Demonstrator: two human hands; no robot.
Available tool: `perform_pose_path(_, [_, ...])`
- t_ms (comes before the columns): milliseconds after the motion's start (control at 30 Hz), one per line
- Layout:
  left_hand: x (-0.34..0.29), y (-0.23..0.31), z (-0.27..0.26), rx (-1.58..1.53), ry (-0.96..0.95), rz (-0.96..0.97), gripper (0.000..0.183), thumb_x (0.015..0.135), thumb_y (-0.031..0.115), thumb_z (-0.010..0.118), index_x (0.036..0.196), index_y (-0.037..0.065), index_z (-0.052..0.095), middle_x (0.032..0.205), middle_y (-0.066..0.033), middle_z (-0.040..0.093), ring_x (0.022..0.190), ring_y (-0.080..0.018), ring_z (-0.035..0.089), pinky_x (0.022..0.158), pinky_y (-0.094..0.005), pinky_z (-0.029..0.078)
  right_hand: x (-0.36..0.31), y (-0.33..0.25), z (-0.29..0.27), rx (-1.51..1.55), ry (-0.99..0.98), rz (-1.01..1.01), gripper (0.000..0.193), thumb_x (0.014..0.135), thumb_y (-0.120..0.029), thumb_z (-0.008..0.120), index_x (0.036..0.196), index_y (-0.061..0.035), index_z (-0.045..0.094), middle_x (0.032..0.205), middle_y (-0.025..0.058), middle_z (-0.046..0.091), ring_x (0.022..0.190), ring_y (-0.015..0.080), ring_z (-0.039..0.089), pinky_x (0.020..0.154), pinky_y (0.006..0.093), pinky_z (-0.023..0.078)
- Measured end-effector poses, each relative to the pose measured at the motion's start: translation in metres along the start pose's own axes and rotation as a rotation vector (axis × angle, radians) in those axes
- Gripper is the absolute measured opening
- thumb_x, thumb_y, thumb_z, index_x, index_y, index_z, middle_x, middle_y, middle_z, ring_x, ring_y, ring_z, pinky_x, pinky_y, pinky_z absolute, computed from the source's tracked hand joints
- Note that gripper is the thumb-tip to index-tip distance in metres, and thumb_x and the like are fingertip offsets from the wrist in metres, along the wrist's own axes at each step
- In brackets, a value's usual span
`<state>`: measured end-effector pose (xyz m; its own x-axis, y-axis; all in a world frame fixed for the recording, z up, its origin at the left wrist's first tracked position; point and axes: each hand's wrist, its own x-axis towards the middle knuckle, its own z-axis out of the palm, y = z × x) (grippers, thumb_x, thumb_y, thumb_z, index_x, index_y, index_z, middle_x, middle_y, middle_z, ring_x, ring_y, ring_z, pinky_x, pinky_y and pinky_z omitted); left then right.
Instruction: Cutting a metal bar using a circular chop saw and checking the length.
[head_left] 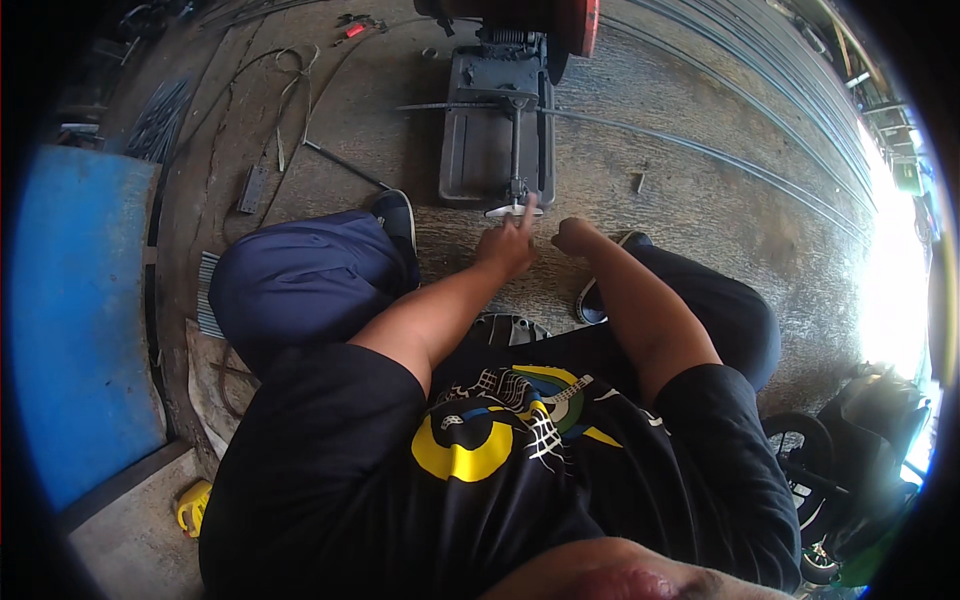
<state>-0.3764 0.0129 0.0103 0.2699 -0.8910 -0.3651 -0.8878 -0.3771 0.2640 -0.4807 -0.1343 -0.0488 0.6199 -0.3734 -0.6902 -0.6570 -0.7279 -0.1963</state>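
Note:
A cut-off saw [497,75] stands on the floor ahead of me, its dark base [460,170] toward me. Along the base runs a vise screw [516,145], with a pale crank handle [496,212] at its near end. My left hand [508,248] is on that handle, one finger stretched up past it and the others curled. Just right of it, apart from the saw, my right hand [577,237] is closed; whatever it may hold is hidden. Thin metal rods [640,132] cross the saw base and extend to the right.
Long rods [760,95] lie along the right side. On the left are a metal bar [345,165], a small dark block [252,190], a cord [297,90] and a blue panel [85,320]. A yellow tape measure [193,508] sits lower left. My legs bend on either side.

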Motion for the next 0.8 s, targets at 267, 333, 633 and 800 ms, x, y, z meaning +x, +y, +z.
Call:
perform_pose_path(267, [0.032, -0.059, 0.033, -0.226, -1.041, 0.005, 0.043, 0.087, 0.044, 0.048, 0.113, 0.017, 0.067, 0.111, -0.0171, 0.061, 0.100, -0.0326, 0.061, 0.093, -0.0483, 0.045, -0.008, -0.001, -0.002, 0.036, -0.049, 0.033, 0.036, 0.084, -0.025, 0.050, 0.103, -0.0003, 0.067, 0.110, 0.0199, 0.064, 0.104, 0.0353, 0.061, 0.088, 0.0420, 0.049])
perform_pose_path(333, [0.042, -0.111, 0.080, -0.220, -0.578, 0.090, 0.041, 0.086, 0.039, 0.050, 0.121, 0.022, 0.062, 0.107, -0.0156, 0.063, 0.101, -0.0330, 0.061, 0.094, -0.0481, 0.045, -0.011, -0.037, -0.027, 0.044, 0.037, 0.002, 0.035, 0.085, -0.025, 0.049, 0.104, -0.0013, 0.067, 0.111, 0.0193, 0.064, 0.104, 0.0352, 0.061, 0.088, 0.0421, 0.049])
perform_pose_path(633, [-0.008, -0.005, -0.001, -0.073, 0.021, -0.071, 0.046, 0.084, 0.030, 0.056, 0.125, 0.008, 0.057, 0.113, -0.0186, 0.061, 0.102, -0.0351, 0.061, 0.091, -0.0477, 0.047, 0.004, -0.010, -0.010, -0.005, -0.158, 0.080, 0.036, 0.086, -0.027, 0.050, 0.110, -0.0042, 0.065, 0.120, 0.0176, 0.060, 0.112, 0.0342, 0.057, 0.093, 0.0430, 0.047])
perform_pose_path(800, [0.000, -0.047, 0.020, -0.179, -0.966, -0.098, 0.039, 0.085, 0.033, 0.055, 0.112, 0.008, 0.065, 0.114, -0.0197, 0.061, 0.104, -0.0347, 0.060, 0.093, -0.0487, 0.045, 0.008, -0.011, 0.003, 0.093, -0.014, 0.096, 0.039, 0.085, -0.032, 0.053, 0.104, -0.0003, 0.065, 0.110, 0.0202, 0.063, 0.105, 0.0348, 0.060, 0.089, 0.0437, 0.048])
